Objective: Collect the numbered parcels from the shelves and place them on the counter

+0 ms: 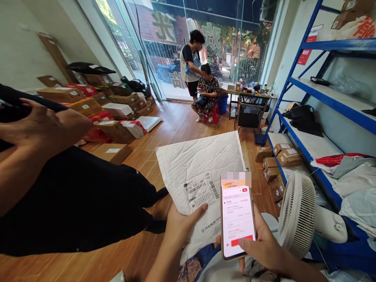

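A white padded envelope (202,154) with a printed shipping label (202,192) tilts up in front of me. My left hand (183,221) grips its lower left part, thumb lying on the front beside the label, the other fingers hidden behind it. In my right hand (261,243) is a smartphone (237,219), upright with its lit screen facing me. The thumb rests on a red button near the screen's bottom. Part of the envelope's right side is hidden behind the phone.
Close on my left stands a person in dark clothes (73,203). Parcels (117,131) cover the floor beyond. A white fan (296,213) and blue shelving (317,90) with packages are at right. Two people (188,58) are by the glass front, near a small table (249,93).
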A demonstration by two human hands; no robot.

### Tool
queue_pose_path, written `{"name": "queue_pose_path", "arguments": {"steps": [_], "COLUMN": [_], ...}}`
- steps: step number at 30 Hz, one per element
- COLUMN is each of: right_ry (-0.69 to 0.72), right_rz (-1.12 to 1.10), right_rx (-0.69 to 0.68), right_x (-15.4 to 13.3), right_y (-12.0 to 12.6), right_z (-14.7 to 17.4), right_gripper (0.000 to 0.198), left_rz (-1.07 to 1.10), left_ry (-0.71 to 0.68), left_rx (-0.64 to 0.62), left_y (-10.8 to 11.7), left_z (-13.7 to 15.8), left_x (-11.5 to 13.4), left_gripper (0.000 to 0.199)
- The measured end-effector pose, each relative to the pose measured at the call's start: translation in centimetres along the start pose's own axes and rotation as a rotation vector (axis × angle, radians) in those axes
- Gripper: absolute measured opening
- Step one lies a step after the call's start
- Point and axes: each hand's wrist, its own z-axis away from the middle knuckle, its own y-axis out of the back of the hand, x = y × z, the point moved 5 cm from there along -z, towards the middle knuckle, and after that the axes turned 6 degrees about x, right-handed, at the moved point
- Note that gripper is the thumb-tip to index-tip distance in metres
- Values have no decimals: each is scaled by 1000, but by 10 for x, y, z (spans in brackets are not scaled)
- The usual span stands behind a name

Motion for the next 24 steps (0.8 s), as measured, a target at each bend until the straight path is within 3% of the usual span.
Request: {"name": "queue_pose_path", "arguments": {"steps": [6, 12, 15, 18, 24], "right_ry": [-28, -13, -49, -90, -157], "right_rz": [-206, -404, -381, -363, -390], "right_rx": [63, 418, 463, 497, 613], "right_x": [15, 18, 16, 15, 26], "right_y": [9, 22, 18, 16, 20], "right_z": [0, 2, -1, -8, -26], "right_gripper": [87, 72, 73, 73, 61], "left_rz": [19, -28, -15, 1, 42], "left_ry": [-37, -59, -46, -39, 53], "left_rx": [35, 143, 185, 214, 400], "left_y": [3, 14, 21, 32, 69], "left_z": [-3, -6, -11, -18, -28], "left_x": [2, 3, -1, -8, -19], "left_gripper": [75, 72, 73, 72, 74]}}
